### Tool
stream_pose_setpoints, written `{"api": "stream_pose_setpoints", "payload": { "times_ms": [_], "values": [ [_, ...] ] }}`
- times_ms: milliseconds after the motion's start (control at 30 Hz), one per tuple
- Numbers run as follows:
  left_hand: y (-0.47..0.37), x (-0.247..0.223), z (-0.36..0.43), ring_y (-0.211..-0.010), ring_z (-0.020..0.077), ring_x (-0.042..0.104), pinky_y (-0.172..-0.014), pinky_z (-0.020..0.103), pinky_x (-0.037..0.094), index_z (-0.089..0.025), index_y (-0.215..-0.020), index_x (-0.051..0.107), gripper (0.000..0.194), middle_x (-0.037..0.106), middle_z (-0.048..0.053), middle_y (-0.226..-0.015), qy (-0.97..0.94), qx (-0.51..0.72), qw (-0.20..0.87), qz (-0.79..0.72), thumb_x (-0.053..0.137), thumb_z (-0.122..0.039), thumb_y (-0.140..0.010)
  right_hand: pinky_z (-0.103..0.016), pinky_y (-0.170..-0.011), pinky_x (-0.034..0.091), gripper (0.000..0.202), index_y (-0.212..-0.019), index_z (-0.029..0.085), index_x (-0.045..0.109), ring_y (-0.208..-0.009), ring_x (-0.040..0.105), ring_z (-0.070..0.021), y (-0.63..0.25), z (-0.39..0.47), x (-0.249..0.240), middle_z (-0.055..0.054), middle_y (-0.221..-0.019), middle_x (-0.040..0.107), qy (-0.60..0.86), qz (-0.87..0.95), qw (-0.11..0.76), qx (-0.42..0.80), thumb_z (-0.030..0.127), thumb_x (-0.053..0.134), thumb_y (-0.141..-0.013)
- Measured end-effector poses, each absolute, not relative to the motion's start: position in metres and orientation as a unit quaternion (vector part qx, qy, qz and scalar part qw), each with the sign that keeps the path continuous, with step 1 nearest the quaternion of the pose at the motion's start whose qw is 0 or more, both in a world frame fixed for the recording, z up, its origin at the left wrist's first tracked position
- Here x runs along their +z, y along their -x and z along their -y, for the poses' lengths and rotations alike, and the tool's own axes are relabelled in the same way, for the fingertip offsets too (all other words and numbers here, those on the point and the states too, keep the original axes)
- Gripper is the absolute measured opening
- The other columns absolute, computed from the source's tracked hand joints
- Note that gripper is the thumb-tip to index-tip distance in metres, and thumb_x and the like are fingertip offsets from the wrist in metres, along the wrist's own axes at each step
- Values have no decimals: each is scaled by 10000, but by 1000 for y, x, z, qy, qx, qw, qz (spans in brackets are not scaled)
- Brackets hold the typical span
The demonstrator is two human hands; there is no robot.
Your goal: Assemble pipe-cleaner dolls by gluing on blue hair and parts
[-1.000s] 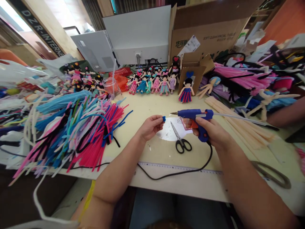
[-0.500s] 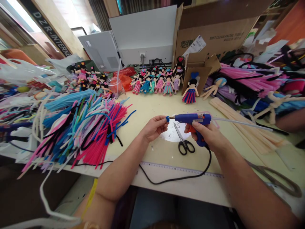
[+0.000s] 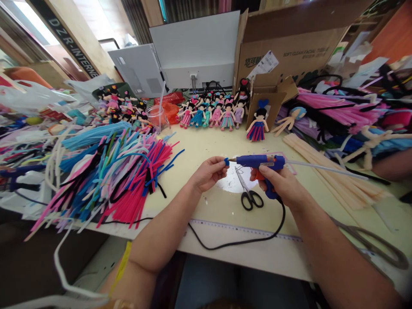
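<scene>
My left hand (image 3: 210, 172) pinches a small blue fuzzy piece (image 3: 227, 162) between thumb and fingertips. My right hand (image 3: 280, 182) is wrapped round the handle of a blue glue gun (image 3: 260, 162), with its orange trigger under my fingers. The gun's nozzle points left and meets or nearly meets the blue piece; I cannot tell whether they touch. A clear glue stick (image 3: 325, 167) sticks out of the gun's back end. Below the gun, scissors (image 3: 249, 193) with black handles lie on the pale table (image 3: 189, 150).
Bundles of coloured pipe cleaners (image 3: 122, 171) lie on the left. Several small dolls (image 3: 212, 113) stand at the back, and one doll (image 3: 256, 126) in a blue and red skirt leans by a cardboard box (image 3: 270, 94). Beige strips (image 3: 334, 171) and large scissors (image 3: 373, 242) lie right. The gun's black cord (image 3: 231, 245) loops in front.
Almost nothing differs. Both hands, the blue piece and the glue gun keep nearly the same positions, and the view has shifted very slightly.
</scene>
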State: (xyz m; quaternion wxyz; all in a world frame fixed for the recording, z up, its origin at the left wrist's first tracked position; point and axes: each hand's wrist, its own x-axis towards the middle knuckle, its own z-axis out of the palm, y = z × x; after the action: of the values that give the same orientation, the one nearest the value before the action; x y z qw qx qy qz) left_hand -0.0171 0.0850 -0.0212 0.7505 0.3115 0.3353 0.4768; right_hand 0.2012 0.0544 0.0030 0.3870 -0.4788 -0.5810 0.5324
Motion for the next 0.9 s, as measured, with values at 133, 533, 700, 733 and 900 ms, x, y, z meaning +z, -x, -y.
{"api": "stream_pose_setpoints", "payload": {
  "times_ms": [133, 533, 700, 733, 900],
  "values": [
    [17, -22, -85, -555, 54, 557, -603, 208, 449, -138, -774, 617, 278, 636, -4, -667, -321, 481, 745, -333, 814, -235, -604, -213, -414, 354, 356, -792, 168, 602, -482, 477, -82, -201, -54, 2, -29, -729, 619, 468, 588, 395, 528, 519, 545, -815],
    [18, -21, -86, -569, 64, 554, -599, 217, 424, -152, -775, 603, 288, 631, -12, -667, -355, 490, 719, -341, 807, -262, -604, -218, -405, 349, 390, -737, 173, 610, -466, 472, -92, -202, -54, 1, -27, -647, 601, 481, 614, 385, 492, 539, 517, -831],
    [18, -22, -86, -565, 64, 557, -594, 215, 417, -152, -781, 604, 291, 635, -15, -670, -363, 495, 711, -344, 806, -263, -602, -212, -398, 340, 370, -747, 175, 617, -462, 475, -89, -201, -54, 0, -20, -644, 597, 495, 605, 387, 488, 526, 534, -827],
    [18, -22, -86, -564, 64, 558, -592, 214, 416, -153, -783, 605, 293, 636, -16, -671, -364, 496, 709, -345, 806, -263, -601, -212, -397, 338, 369, -746, 175, 618, -461, 473, -89, -201, -54, -1, -19, -634, 594, 498, 606, 387, 486, 523, 533, -829],
    [19, -24, -87, -568, 66, 564, -587, 212, 410, -159, -791, 604, 290, 637, -19, -676, -370, 499, 699, -354, 801, -263, -605, -219, -399, 337, 368, -746, 172, 625, -454, 464, -96, -202, -54, -3, -18, -590, 583, 506, 604, 388, 478, 518, 532, -830]
  ]
}}
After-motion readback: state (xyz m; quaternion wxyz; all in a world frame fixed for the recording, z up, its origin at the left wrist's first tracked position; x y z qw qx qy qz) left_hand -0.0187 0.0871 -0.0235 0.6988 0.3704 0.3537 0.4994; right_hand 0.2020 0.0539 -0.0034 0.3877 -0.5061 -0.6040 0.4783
